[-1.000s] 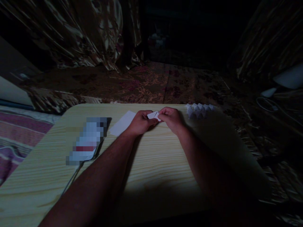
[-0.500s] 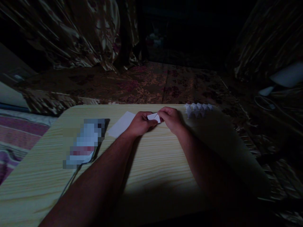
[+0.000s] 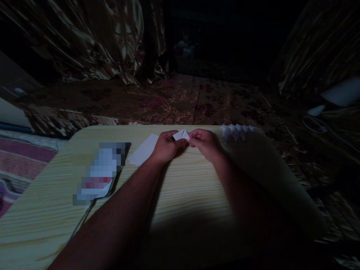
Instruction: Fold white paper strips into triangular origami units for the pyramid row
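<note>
A small folded piece of white paper (image 3: pixel 180 135) is held above the far part of the table, between both my hands. My left hand (image 3: pixel 166 147) pinches its left and lower side, the thumb lying across the front. At the paper's right corner, my right hand (image 3: pixel 204 143) closes thumb and fingertips on the edge. A crease runs down the paper, and its top comes to a point. Flat white sheets (image 3: pixel 144 150) lie on the table just left of my left hand. Several small folded paper pieces (image 3: pixel 237 132) stand in rows to the right of my right hand.
The light wooden table (image 3: pixel 191 195) fills the foreground. On its left lies a blurred-out, phone-like device (image 3: pixel 102 168) with a cable (image 3: pixel 81 219) running toward me. Patterned fabric (image 3: pixel 168 99) and curtains (image 3: pixel 112 37) are behind. A white lamp-like object (image 3: pixel 341 92) is at the right.
My right fingers have moved from the paper's top down to its right corner. The paper's right side now shows a slanted, pointed fold. The view has shifted slightly.
</note>
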Tool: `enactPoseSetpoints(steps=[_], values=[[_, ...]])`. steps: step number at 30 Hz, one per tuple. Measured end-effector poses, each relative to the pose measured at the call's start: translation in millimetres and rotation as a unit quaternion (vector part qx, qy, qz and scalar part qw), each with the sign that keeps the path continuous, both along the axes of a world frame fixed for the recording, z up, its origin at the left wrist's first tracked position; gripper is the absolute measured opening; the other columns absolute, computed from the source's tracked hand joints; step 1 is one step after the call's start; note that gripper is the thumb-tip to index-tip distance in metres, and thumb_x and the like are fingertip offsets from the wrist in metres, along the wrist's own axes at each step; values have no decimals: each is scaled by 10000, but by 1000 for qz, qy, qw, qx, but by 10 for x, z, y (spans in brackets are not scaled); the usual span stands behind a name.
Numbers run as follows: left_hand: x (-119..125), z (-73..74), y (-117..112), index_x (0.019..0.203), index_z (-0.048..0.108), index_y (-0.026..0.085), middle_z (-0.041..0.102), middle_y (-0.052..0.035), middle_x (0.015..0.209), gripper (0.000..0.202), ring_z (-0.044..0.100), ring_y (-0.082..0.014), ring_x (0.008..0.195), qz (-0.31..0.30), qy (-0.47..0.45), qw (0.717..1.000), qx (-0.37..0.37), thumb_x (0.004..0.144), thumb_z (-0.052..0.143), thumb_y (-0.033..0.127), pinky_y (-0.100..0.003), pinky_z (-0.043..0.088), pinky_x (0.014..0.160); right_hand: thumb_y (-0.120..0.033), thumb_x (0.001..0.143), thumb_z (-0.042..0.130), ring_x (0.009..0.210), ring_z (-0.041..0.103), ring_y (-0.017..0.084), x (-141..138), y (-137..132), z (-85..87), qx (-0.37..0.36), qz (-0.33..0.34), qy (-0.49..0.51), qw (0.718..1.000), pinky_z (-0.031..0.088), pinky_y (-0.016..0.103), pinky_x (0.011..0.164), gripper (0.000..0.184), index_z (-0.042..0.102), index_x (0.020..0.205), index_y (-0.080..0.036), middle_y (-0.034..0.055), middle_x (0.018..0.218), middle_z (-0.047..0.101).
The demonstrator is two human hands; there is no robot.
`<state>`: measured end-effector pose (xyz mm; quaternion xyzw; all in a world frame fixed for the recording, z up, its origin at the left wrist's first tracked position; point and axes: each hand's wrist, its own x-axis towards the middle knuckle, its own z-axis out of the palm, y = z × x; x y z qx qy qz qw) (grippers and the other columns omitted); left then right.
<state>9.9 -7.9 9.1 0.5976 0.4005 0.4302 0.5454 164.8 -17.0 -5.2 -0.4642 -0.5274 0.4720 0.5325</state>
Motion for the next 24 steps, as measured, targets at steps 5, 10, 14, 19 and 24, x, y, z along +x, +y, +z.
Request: enactPoseSetpoints(steps=[5,10,14,19,24], values=[[-4,-8,7,652,598,138,559,13,540,131,415,-74,430,5,-6,1000,1,669,663,250,-214,275,416,-205,623,636,509,531,94,-6,-14,23,-4,2,5,1000,417,217,510,128,612,741,-162,-32,560,597],[-9,-22,12,654,600,136,577,-2,553,157,440,-84,443,5,3,1000,0,670,673,274,-218,288,426,-202,634,629,505,539,94,-10,-14,16,-2,-6,-7,1000,420,214,504,89,606,708,-159,-29,561,600],[-9,-38,22,663,609,135,598,-9,574,150,452,-85,452,6,-14,1000,-2,660,679,269,-220,292,437,-202,628,634,519,554,104,-8,-8,6,-6,-4,-2,1000,443,227,523,113,609,730,-159,-25,569,607],[-7,-39,23,656,612,132,599,-10,576,190,464,-88,462,7,-20,1000,-13,648,701,300,-219,310,449,-231,633,632,492,532,95,-15,-18,15,-6,-22,-25,999,408,211,495,108,595,707,-161,-31,535,592],[-7,-35,7,671,619,129,577,-2,575,255,436,-80,466,15,4,1000,1,676,698,371,-216,287,445,-240,631,633,483,522,92,-7,-17,18,-8,-26,-27,999,391,207,485,113,593,697,-157,-33,523,582]])
